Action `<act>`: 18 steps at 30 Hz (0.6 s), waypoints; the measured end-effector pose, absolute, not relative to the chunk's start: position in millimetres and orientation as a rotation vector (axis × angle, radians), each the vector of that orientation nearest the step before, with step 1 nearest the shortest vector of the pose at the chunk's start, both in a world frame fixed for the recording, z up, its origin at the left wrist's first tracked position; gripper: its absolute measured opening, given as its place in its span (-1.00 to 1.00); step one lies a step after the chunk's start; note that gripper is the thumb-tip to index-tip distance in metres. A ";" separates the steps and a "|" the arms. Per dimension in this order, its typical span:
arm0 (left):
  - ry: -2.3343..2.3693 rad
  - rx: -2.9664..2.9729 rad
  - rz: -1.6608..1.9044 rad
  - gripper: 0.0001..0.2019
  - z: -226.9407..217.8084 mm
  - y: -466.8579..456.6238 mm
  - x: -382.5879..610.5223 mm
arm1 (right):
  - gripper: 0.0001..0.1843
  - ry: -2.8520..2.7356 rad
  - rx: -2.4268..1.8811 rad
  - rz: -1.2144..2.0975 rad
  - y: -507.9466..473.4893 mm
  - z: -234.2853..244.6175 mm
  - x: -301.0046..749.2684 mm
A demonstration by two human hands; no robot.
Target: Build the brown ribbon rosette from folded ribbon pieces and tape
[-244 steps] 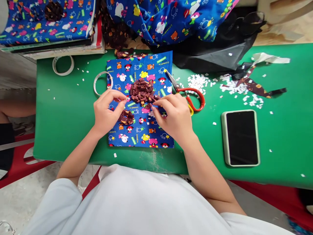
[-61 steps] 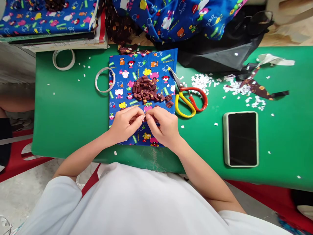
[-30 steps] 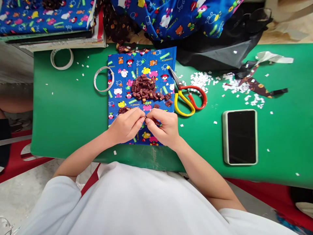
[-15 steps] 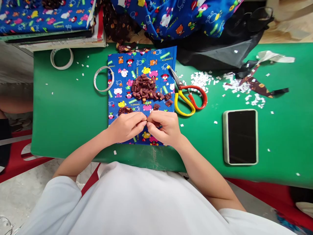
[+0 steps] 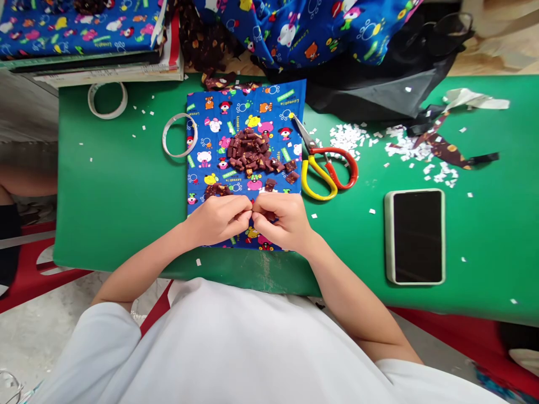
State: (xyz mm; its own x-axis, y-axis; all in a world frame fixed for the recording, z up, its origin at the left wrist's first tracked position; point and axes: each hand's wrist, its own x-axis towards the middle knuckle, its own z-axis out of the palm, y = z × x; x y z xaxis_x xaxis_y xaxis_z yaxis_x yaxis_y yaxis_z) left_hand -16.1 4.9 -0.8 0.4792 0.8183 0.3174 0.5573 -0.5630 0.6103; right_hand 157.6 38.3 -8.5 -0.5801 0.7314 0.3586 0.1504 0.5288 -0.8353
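Note:
My left hand [image 5: 221, 217] and my right hand [image 5: 284, 219] meet fingertip to fingertip over a blue cloth [image 5: 213, 140] printed with cartoon animals. Both are closed in a pinch; whatever they hold is too small and hidden to name. Just beyond them on the cloth lies a heap of small dark brown patterned pieces [image 5: 248, 151], with a few single ones at its right. A smaller brown cluster [image 5: 217, 191] sits beside my left fingers, partly covered by them. Scissors [image 5: 324, 165] with one red and one yellow handle lie at the cloth's right edge, blades parted.
Two tape rolls [image 5: 180, 136] lie at the left. White paper bits [image 5: 349, 137] are scattered on the green table [image 5: 126, 213]. A phone [image 5: 415, 235] rests at the right. Brown scraps [image 5: 446, 148], a black bag [image 5: 357, 95], more printed cloth and stacked books [image 5: 113, 73] line the back.
Both hands stay together over the cloth, with only a slight shift of the fingers. The whole view has moved a few pixels; the objects on the table lie as before.

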 end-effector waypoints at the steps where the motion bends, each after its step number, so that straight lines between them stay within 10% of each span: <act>1: 1.143 2.298 0.831 -0.82 -1.0 5.0 -16.1 | -0.74 -2.042 -0.713 1.040 38.2 -8.2 157.4; 18: 1.102 2.268 0.848 -0.83 -0.3 5.5 -15.7 | -0.75 -1.992 -0.734 1.240 39.6 -3.9 159.0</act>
